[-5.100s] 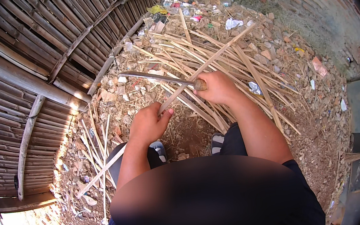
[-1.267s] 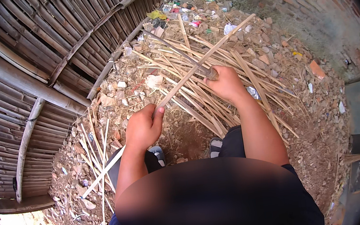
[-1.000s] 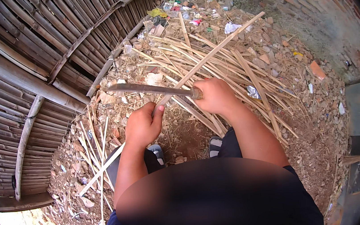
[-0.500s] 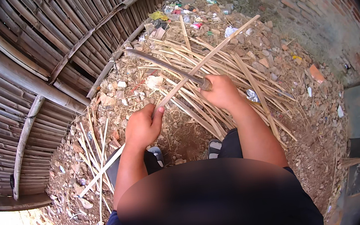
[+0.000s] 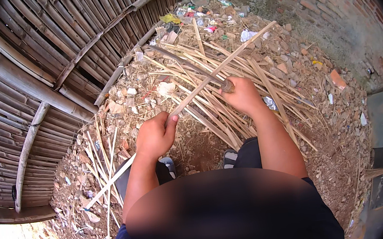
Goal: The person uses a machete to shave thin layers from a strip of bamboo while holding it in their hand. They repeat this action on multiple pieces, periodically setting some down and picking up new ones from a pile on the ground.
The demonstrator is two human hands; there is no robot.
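My left hand is closed around a long pale bamboo strip, thumb on top. The strip slants from far right to near left, and its tail runs back under my left forearm. In my right hand is the handle of a machete, gripped in closed fingers. The long dark blade points to the far left and crosses the strip just beyond my right hand. I cannot tell whether edge and strip touch. Beneath both hands lies a heap of split bamboo strips.
A smaller bunch of strips lies at my left. Rubble and litter cover the ground at the back. A bamboo wall bounds the left, a brick wall the far right. My feet show below the hands.
My right hand and the machete have shifted slightly right, the blade tip moving with them. My left hand has barely moved and still grips the strip.
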